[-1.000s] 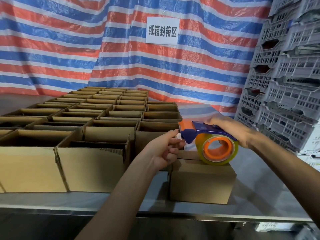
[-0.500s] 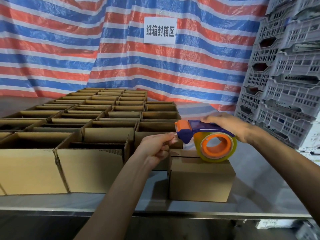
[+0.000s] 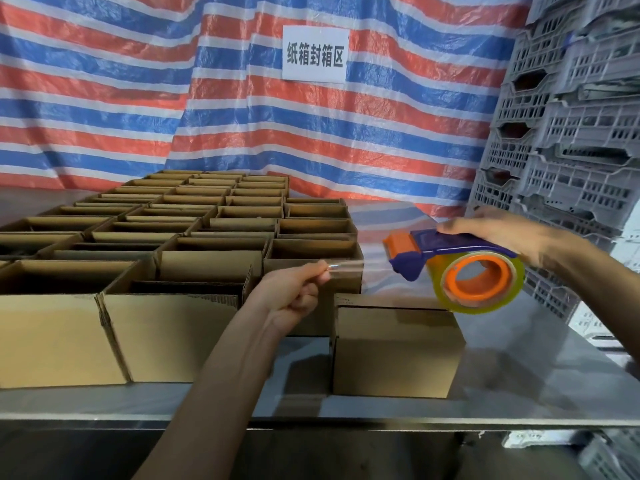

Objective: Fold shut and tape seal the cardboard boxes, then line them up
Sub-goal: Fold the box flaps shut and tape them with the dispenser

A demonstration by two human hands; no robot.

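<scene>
Left grip [image 3: 292, 296]: thumb and forefinger pinch the free end of the tape strip [image 3: 360, 268]; other fingers curled.
Right grip [image 3: 485, 233]: wrapped over the handle of the tape dispenser [image 3: 478, 282], centre right of the frame.
Strip axis: left to right across the frame, stretched between the 2 grips.
Folded box [image 3: 394, 351]: 1, flaps down, on the bench [image 3: 536, 375], lower centre; below the strip in the frame, no tape visible on it.
Bearing: box lies down from both grips; left grip just past its left edge, roll over its right rear corner, contact unclear.
Judged next: lower the strip onto the top seam; seam direction unreadable at this angle.
Open boxes [image 3: 173, 341]: many, left of frame.
</scene>
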